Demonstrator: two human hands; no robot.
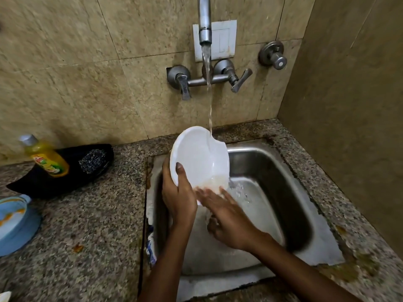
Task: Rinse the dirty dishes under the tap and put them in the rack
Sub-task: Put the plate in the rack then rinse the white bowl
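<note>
Two bare hands work over the steel sink (281,192), which sits sunk into the back right corner of the speckled granite counter (91,225). The left hand (177,197) grips the white bowl (199,159) at its lower left rim, thumb curled over the inside edge and the other fingers wrapped behind it. The bowl is held tilted on edge above the sink's left half, its hollow facing the camera. The right hand (226,219) lies against the bowl's lower rim with its fingers straight and slightly apart, touching the wet white surface without clasping it; it is motion-blurred. Water (209,101) runs from the tap (205,20) mounted on the tiled wall (76,62), strikes the bowl's upper right rim, slides down the inside and spills off the bottom into the basin.

On the counter left of the sink, toward the back edge, a yellow dish-soap bottle (46,158) lies on a black cloth (65,171), and a dark steel scrubber (92,161) rests on that cloth just beside the bottle. At the counter's left edge sits a blue plate (15,227) with orange food smears. Brownish stains mark the counter near the sink's right rim. A second valve (273,54) is fixed to the wall to the right of the tap, next to a white switch plate (222,40).
</note>
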